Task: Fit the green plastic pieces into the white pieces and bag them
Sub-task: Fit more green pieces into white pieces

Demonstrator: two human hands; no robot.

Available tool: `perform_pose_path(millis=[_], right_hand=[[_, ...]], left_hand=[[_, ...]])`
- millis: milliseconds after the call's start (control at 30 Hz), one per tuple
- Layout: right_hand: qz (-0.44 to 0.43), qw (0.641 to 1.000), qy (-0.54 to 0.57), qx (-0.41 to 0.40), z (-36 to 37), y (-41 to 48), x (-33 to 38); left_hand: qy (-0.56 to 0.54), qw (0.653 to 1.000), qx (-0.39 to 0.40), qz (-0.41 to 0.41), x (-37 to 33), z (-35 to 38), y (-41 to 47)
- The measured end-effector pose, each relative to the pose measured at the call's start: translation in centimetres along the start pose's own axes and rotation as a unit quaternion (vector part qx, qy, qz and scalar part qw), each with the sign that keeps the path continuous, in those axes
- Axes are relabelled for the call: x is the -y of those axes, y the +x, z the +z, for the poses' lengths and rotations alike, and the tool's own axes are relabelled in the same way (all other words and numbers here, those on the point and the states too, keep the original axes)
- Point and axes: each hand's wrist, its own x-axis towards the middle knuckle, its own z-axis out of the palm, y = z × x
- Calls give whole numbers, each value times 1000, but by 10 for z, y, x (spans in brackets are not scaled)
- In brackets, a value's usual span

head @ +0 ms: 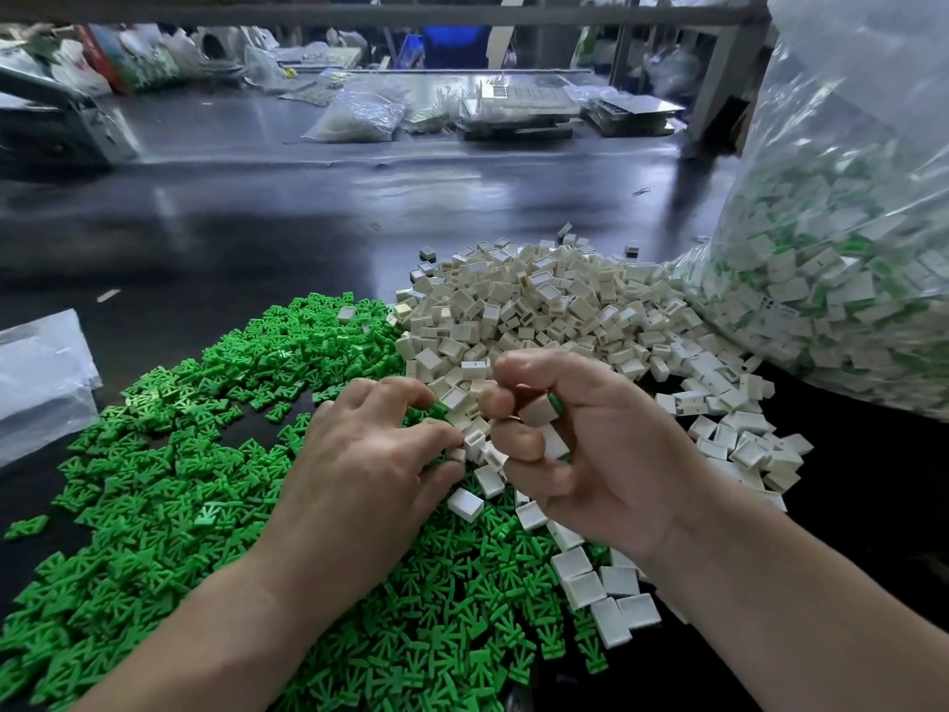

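A wide heap of green plastic pieces (169, 454) covers the dark table at the left and front. A mound of white box-shaped pieces (554, 305) lies behind and to the right of it. My left hand (369, 454) reaches in where the two heaps meet, its fingertips pinching a white piece (475, 441). My right hand (590, 444) is curled round several assembled white pieces (539, 409), one showing a green edge. A big clear bag (842, 280) at the right holds many assembled white-and-green pieces.
An empty clear plastic bag (41, 372) lies flat at the left edge. Several finished white pieces (606, 593) lie under my right wrist. Across the dark shiny table (308, 208), bags of parts and trays (518, 110) line the far side.
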Motion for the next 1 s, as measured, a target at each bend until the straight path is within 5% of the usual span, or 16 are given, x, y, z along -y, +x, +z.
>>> perform_pose_path(millis=[367,567,767,1000], right_hand=[[-32,956,-289,-40,5,-4,-9],[27,981,-194,1,5,-3,-7],[-14,960,-280,6,8,-4,-14],[-16,981,-183,56,7,-5,-11]], left_hand=[[-235,962,-130,-51,-15,-15,-5],[-282,941,-151,-107,-15,-18,-8],[-298,935,-151,-121,-16,-21,-10],[-332,915,-175,-151,-15,-23,-12]])
